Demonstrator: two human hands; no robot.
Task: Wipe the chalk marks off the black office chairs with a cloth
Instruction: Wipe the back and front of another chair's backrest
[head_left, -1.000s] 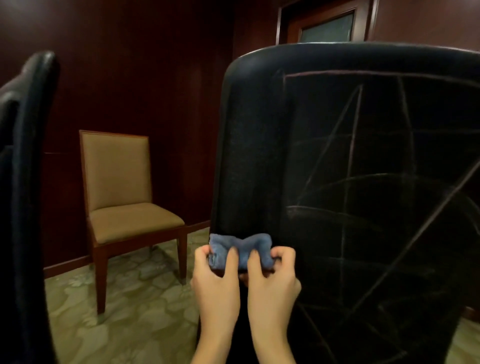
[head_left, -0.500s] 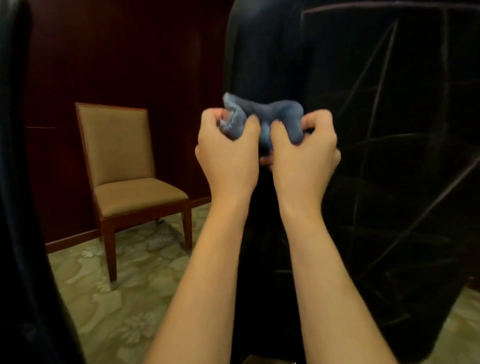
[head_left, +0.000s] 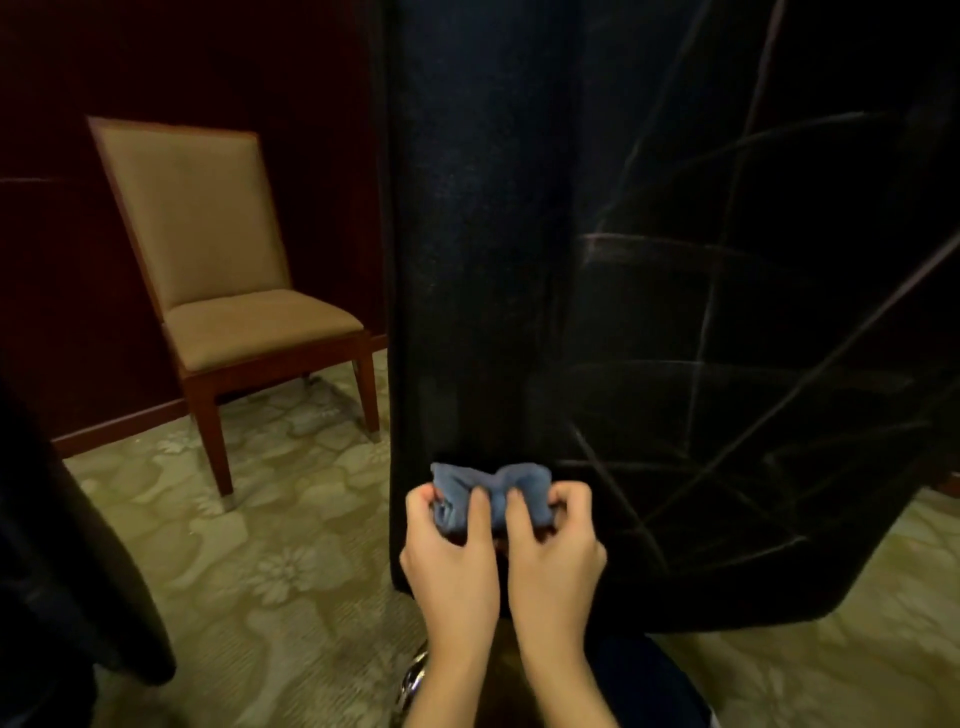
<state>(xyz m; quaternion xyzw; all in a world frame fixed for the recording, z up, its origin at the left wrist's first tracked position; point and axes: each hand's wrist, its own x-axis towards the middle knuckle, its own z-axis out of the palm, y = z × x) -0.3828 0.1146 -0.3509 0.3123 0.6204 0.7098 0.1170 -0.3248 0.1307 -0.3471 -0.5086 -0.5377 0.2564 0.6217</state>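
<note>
The head view looks down at two bare hands working low on the back of a black office chair (head_left: 649, 312). The left hand (head_left: 452, 561) and the right hand (head_left: 553, 556) sit side by side, touching, each with its fingers (head_left: 480, 501) curled tightly round a bunched blue cloth (head_left: 491, 491). The cloth is pinched in at the middle, so it bulges at both ends like a bow, and its long axis runs left to right across the chair back. It is pressed against the upholstery near the lower left edge of the backrest.

The strip of backrest directly above the cloth looks dark and free of lines. The chalk marks (head_left: 727, 415) lie up and to the right of the fingers: pale straight strokes and long curves crossing one another over the right half of the back, the nearest just beside the right hand. The right hand is therefore the closer one, and the next pass probably needs to shift sideways to the right.

To the left, a tan upholstered wooden chair (head_left: 228, 270) stands against a dark panelled wall on patterned green carpet (head_left: 249, 519). Another dark shape (head_left: 67, 545), perhaps a second chair, fills the left edge.
</note>
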